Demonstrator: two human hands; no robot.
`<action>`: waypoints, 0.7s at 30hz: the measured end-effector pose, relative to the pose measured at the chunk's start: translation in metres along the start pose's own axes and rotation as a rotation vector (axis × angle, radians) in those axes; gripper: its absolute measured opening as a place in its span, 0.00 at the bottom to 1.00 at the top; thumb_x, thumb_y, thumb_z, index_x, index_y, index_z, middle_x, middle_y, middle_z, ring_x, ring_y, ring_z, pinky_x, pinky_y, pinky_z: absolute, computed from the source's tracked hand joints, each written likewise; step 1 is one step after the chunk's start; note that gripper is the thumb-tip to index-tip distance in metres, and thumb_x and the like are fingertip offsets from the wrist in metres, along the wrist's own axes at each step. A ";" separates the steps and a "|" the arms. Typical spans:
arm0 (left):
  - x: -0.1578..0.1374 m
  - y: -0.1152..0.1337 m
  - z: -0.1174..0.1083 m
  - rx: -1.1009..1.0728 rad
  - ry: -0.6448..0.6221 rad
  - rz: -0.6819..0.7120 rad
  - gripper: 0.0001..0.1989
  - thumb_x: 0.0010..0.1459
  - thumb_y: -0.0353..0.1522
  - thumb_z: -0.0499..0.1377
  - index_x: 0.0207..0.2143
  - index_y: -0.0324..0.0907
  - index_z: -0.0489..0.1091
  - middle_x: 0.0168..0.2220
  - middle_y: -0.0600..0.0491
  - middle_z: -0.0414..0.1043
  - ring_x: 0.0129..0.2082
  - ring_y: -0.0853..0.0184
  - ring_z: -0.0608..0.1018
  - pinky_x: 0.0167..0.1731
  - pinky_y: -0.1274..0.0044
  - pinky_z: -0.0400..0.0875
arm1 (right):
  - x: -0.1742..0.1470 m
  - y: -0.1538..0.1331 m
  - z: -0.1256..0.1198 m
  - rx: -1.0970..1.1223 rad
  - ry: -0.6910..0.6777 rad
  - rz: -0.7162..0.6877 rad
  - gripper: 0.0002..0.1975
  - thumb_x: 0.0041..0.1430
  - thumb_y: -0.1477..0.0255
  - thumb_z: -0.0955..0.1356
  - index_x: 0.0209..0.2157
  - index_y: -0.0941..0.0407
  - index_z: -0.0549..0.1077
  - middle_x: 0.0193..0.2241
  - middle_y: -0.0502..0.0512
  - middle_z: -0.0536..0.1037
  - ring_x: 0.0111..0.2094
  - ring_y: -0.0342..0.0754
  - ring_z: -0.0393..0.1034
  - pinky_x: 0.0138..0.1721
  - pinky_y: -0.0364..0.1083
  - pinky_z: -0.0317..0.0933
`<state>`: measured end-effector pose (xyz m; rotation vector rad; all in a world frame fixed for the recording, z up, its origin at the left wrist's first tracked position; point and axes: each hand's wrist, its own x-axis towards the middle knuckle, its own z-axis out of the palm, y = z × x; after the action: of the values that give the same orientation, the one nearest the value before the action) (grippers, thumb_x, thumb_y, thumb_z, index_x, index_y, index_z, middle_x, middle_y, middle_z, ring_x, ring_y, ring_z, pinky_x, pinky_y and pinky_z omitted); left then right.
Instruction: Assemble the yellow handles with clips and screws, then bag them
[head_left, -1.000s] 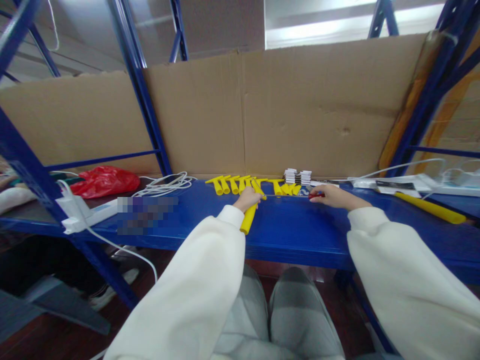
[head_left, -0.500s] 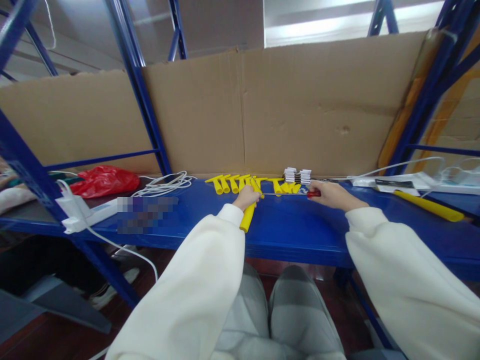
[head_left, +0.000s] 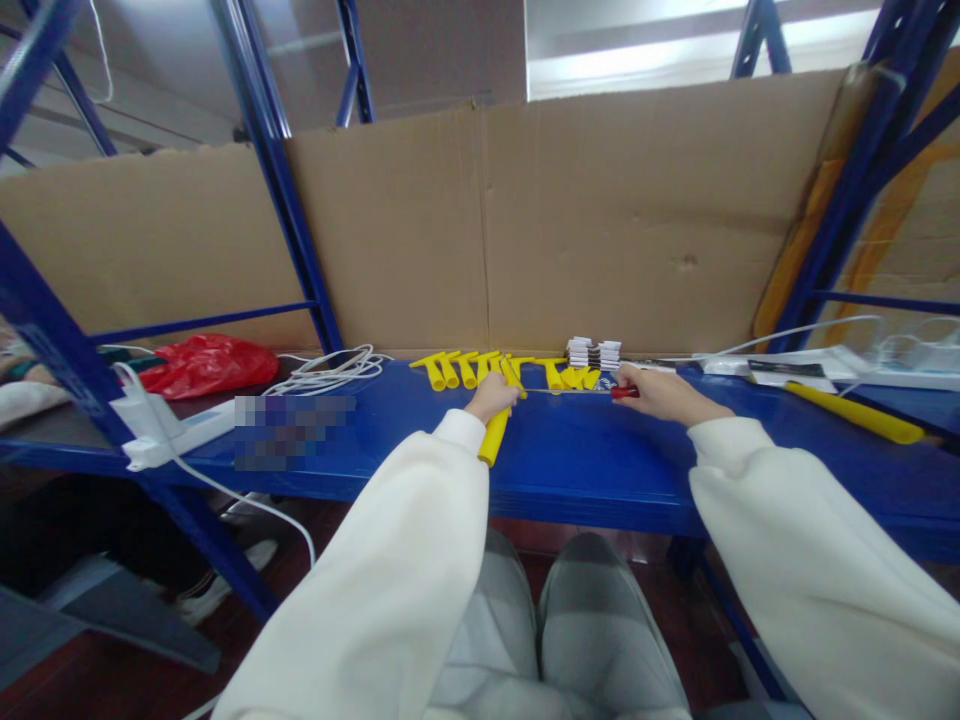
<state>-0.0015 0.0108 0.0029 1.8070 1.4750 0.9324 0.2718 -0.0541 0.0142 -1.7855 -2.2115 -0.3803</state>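
My left hand [head_left: 491,397] is closed around a yellow T-shaped plastic piece with a tubular handle [head_left: 492,442], whose open end points toward me. In my right hand [head_left: 651,392] is the red handle of a screwdriver [head_left: 568,391]. Its thin shaft runs level to the left, and the tip meets the yellow piece at my left fingers; the exact contact is hidden. Behind my hands lies a row of several similar yellow T-shaped pieces [head_left: 436,371]. Small flat yellow parts [head_left: 577,379] lie beside a stack of white and black pieces [head_left: 592,353].
A tall cardboard panel [head_left: 600,220] closes off the back of the blue shelf [head_left: 585,470]. On the left are a red plastic bag [head_left: 214,365], a coiled white cable [head_left: 330,375] and a power strip [head_left: 202,420]. A long yellow tube [head_left: 859,413] lies at right. Blue posts [head_left: 281,190] frame both sides.
Both hands keep their holds in nearly the same place. The view has shifted very slightly, and the screwdriver handle looks turned a little in my right hand.
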 end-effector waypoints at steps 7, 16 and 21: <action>-0.002 0.001 -0.001 0.011 -0.011 -0.017 0.17 0.52 0.20 0.59 0.14 0.40 0.63 0.09 0.58 0.60 0.13 0.72 0.68 0.20 0.81 0.64 | 0.003 0.002 0.003 0.060 -0.071 -0.066 0.09 0.61 0.66 0.65 0.37 0.54 0.75 0.34 0.59 0.81 0.34 0.52 0.75 0.34 0.46 0.62; 0.001 -0.003 -0.001 -0.032 -0.018 -0.008 0.16 0.50 0.19 0.60 0.15 0.40 0.64 0.09 0.59 0.60 0.14 0.71 0.69 0.22 0.81 0.66 | 0.002 0.000 0.004 0.034 -0.037 -0.032 0.08 0.58 0.64 0.67 0.35 0.54 0.72 0.28 0.56 0.79 0.28 0.50 0.72 0.28 0.44 0.58; 0.000 -0.003 -0.002 -0.014 -0.018 -0.007 0.16 0.52 0.19 0.59 0.15 0.40 0.63 0.10 0.58 0.61 0.15 0.71 0.70 0.22 0.80 0.66 | 0.002 0.001 0.006 0.096 -0.097 -0.079 0.12 0.62 0.63 0.63 0.34 0.54 0.75 0.30 0.58 0.80 0.29 0.52 0.73 0.30 0.46 0.60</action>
<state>-0.0043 0.0117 0.0019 1.7947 1.4589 0.9190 0.2720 -0.0503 0.0097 -1.7049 -2.3297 -0.2042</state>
